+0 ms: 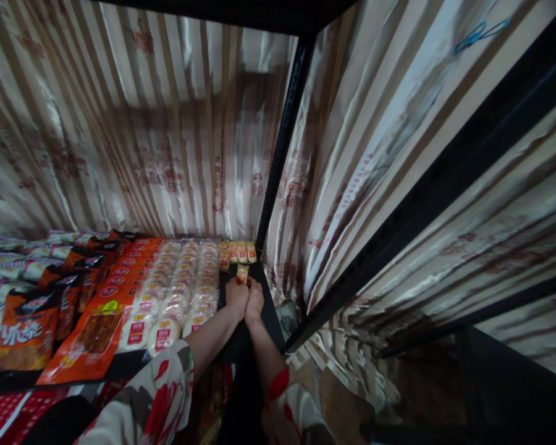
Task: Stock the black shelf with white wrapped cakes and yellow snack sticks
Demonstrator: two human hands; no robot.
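My left hand [236,295] and my right hand [254,298] are together over the right end of a black shelf [274,309]. Their fingers are closed around the lower part of a small yellowish snack packet [243,272], which stands up between them. Behind it, at the back corner of the shelf, is a row of similar small packets [242,252]. Left of my hands lie rows of round white crackers in clear wrappers [176,306]. The fingertips are partly hidden by the hands themselves.
Orange flat packs of stick snacks [97,337] and orange-black snack bags [28,330] fill the shelf's left side. A black upright post [285,136] rises at the back corner. A thick black beam [398,228] slants across the right. Pale printed sheeting [180,123] hangs behind.
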